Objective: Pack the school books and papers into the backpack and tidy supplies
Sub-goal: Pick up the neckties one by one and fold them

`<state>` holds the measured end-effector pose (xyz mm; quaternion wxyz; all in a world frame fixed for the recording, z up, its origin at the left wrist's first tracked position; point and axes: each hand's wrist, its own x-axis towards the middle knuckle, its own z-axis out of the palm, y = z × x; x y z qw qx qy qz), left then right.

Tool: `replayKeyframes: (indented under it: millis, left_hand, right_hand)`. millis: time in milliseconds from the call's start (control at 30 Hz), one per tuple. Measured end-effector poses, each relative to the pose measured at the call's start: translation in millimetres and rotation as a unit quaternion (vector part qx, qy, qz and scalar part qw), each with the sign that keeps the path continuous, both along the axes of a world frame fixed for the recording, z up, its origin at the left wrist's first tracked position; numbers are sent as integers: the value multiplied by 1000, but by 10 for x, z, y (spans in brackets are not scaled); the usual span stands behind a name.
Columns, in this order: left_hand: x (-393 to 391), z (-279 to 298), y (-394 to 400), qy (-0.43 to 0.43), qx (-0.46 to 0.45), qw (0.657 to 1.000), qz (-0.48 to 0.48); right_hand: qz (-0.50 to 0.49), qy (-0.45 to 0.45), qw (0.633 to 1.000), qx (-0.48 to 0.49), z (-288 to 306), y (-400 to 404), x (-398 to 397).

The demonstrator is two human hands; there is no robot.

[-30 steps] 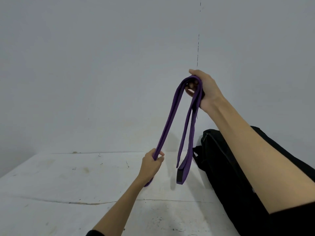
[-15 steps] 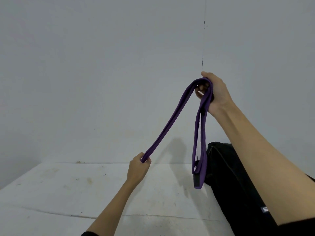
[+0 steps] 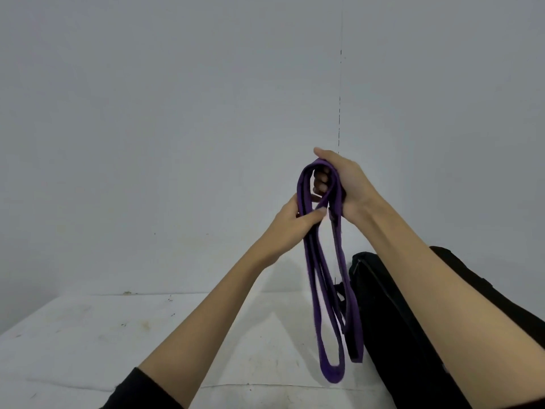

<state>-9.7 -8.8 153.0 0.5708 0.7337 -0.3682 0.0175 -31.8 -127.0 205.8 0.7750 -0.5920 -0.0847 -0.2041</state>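
Grey wall, stained worktop (image 3: 124, 335) | left hand (image 3: 295, 219) now up at right hand (image 3: 345, 187), both pinching purple strap (image 3: 321, 278), folded again | black backpack (image 3: 392, 320) just beside | ready for stowing

purple strap (image 3: 321, 276) – both hands

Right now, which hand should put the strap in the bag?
Right hand, probably: it grips the strap's looped top, and the bag lies on its side.
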Motion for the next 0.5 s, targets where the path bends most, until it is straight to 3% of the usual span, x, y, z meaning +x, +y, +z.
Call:
replayKeyframes:
  millis: [167,367,500]
  left_hand:
    - [-60,56,-49,66,-28,997,-19]
    - [-26,22,64,15,45,998,-45]
    - [11,93,104,130,-56,988,-53]
  right_hand:
    - [-52,-5,997,-49,-4,-52,-89]
    - [-57,23,996,-61,-19,-93,-173]
    - [-53,35,996,-64,-70,-121,-210]
